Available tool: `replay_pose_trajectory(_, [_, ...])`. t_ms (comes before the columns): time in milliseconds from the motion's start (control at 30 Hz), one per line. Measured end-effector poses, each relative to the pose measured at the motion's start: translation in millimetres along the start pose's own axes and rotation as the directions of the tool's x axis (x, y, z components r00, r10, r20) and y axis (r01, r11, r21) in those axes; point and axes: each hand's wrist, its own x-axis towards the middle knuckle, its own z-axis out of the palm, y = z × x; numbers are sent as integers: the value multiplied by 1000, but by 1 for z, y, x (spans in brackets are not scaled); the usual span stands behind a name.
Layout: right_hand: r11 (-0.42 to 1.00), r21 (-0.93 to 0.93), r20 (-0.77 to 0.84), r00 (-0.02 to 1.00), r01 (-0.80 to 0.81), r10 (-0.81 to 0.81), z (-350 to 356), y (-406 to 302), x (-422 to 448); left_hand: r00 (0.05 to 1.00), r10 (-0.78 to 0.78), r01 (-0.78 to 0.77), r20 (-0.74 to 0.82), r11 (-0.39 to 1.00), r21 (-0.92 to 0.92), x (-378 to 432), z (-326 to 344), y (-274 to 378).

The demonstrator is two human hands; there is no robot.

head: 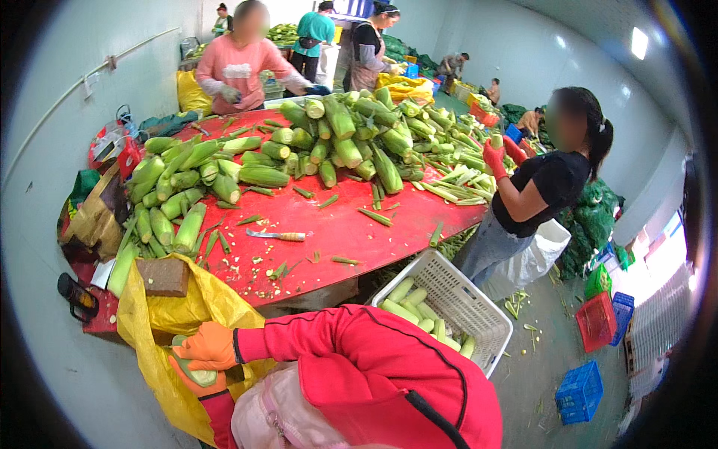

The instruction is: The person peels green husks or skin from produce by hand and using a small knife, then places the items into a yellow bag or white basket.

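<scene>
Both of my hands wear orange gloves, above the mouth of a yellow woven sack (132, 314). My right hand (208, 345) lies over a pale green piece of corn (203, 378), and my left hand (193, 384) grips it from below. Fingers cover much of the piece, so whether it is an ear or loose husk is unclear. A brown brick (162, 277) rests on the sack's edge at the table. Beyond it, a hooked knife with a wooden handle (276, 236) lies on the red tabletop (336, 247). Unhusked corn ears (190, 224) are heaped to its left.
A large corn pile (348, 134) covers the table's far side. A white plastic crate (449, 280) with trimmed ears stands to my right. One co-worker (533, 168) handles corn beyond it; another (241, 67) stands across the table. A black flask (77, 296) stands at left.
</scene>
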Motion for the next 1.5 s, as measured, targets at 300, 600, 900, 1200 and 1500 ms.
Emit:
replay_pose_trajectory(300, [979,95,76,982,-181,175,54,3,29,998,-37,39,48,999,-34,-31,-19,46])
replay_pose_trajectory(600, [778,-428,-227,888,-461,401,41,177,51,995,-61,58,79,998,31,-112,-14,62])
replay_pose_trajectory(900, [841,49,259,821,-538,510,76,56,28,957,288,-287,28,957,-37,-47,-2,57])
replay_pose_trajectory(1200, [531,488,384,716,-693,582,51,25,16,878,478,-291,-24,574,765,17,20,33])
replay_pose_trajectory(1500, [665,284,213,722,-690,658,14,30,-4,998,-53,7,25,518,855,45,24,51])
